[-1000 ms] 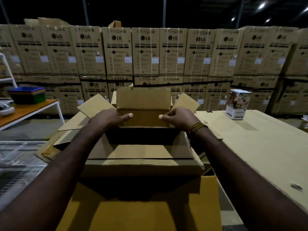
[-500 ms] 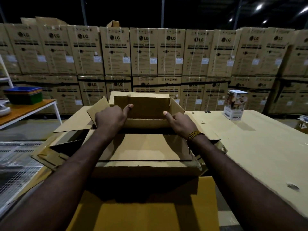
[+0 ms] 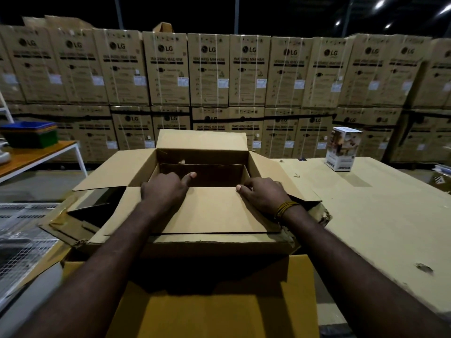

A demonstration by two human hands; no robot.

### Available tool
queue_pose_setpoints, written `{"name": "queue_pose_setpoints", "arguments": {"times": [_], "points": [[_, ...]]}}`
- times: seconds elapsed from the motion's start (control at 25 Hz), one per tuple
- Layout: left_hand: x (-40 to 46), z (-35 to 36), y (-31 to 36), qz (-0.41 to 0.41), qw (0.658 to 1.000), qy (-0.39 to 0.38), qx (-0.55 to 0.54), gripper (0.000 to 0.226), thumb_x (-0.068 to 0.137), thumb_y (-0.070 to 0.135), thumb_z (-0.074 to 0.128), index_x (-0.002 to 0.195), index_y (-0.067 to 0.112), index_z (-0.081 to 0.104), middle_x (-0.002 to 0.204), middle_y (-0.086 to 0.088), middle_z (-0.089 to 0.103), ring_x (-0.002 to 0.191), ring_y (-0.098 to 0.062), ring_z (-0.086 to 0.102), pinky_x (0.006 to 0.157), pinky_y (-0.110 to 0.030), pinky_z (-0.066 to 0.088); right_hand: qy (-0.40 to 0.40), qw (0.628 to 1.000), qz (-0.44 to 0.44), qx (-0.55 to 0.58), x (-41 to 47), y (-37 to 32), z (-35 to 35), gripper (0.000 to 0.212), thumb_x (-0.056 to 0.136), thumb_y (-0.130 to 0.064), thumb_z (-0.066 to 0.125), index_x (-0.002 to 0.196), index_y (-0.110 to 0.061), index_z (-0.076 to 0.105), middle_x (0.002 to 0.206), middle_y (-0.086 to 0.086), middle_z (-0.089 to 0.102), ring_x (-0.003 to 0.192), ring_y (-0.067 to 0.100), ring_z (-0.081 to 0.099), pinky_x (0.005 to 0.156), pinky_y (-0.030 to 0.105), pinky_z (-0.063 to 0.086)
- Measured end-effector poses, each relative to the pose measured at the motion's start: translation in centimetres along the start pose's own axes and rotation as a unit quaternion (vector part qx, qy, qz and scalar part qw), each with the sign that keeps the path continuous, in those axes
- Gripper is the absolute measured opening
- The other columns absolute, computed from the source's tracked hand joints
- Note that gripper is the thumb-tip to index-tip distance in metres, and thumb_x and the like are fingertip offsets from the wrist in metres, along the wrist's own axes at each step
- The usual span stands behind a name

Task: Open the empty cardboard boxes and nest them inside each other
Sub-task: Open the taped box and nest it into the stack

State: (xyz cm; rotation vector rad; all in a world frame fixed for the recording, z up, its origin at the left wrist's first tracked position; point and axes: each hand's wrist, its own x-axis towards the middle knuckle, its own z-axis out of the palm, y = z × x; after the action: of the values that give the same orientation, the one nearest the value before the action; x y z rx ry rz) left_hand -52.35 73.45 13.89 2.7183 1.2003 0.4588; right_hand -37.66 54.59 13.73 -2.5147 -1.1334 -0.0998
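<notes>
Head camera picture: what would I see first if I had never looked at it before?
First you would see two hands in the middle, the left hand and right hand, pressing on the near flap of an open cardboard box. Behind stands a long wall of big washing machine cartons. A small white printed box stands alone, far right.
</notes>
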Motion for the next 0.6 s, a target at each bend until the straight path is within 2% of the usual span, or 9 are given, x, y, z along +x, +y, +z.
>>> {"name": "queue_pose_setpoints", "arguments": {"times": [0.08,0.24,0.4,0.6], "points": [[-0.1,0.0,0.2,0.013,1.000,-0.001,-0.003,0.061,0.096,0.068,0.028,0.095,0.021,0.067,0.082,-0.001,0.065,0.077,-0.018,0.061,0.086,-0.043,0.052,0.020,1.000,-0.008,0.005,-0.4,0.0,0.1,0.037,0.101,-0.046,0.043,0.118,-0.022,0.066,0.115,0.002,0.067,0.105,0.021,0.058,0.096,0.042,0.041],[-0.8,0.4,2.3,0.087,0.993,0.018,-0.074,0.043,0.095,0.056,0.050,0.123,0.027,0.062,0.117,0.001,0.067,0.101,-0.017,0.062,0.087,-0.042,0.052,0.070,0.997,-0.022,0.016,-1.1,0.3,0.4,0.031,0.099,-0.043,0.049,0.125,-0.030,0.061,0.130,0.004,0.053,0.119,0.022,0.049,0.100,0.044,0.041],[-2.2,1.4,6.4,0.157,0.978,0.032,-0.131,0.049,0.093,0.048,0.059,0.138,0.031,0.050,0.143,-0.004,0.048,0.124,-0.023,0.051,0.094,-0.041,0.049,0.094,0.995,-0.028,0.023,-1.9,2.0,0.8,0.036,0.097,-0.044,0.050,0.131,-0.032,0.055,0.140,0.004,0.044,0.125,0.023,0.046,0.100,0.047,0.045],[-4.7,3.4,11.8,0.193,0.973,0.047,-0.115,0.055,0.093,0.047,0.059,0.144,0.033,0.043,0.151,-0.005,0.039,0.136,-0.025,0.041,0.107,-0.046,0.042,0.121,0.992,-0.014,0.013,-3.5,6.5,0.2,0.041,0.097,-0.043,0.051,0.136,-0.032,0.049,0.146,0.005,0.039,0.124,0.027,0.049,0.095,0.049,0.049]]}}
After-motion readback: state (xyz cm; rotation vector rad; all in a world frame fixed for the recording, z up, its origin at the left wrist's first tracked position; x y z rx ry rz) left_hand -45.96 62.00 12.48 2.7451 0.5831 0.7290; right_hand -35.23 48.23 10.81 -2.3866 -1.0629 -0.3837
